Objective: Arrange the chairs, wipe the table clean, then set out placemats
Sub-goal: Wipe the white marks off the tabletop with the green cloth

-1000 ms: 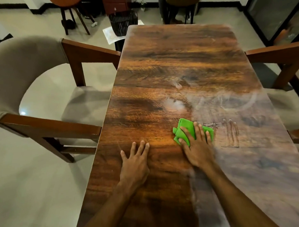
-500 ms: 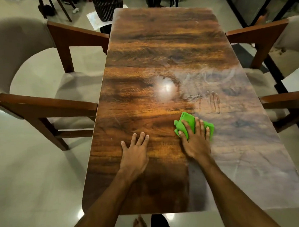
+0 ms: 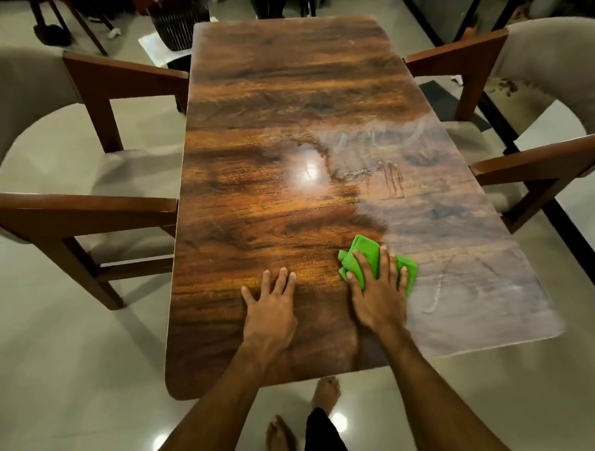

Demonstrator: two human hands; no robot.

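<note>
Head view: long wooden table, left armchair and right armchair drawn up. Left hand lies flat on it, fingers spread, holding nothing. Right hand presses a green cloth near centre with straight fingers. Wiping step; the hazy right half likely needs sweeping next.

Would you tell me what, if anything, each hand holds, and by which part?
Nothing is gripped: the right hand presses the green cloth at its middle; the left hand rests on the table.
</note>
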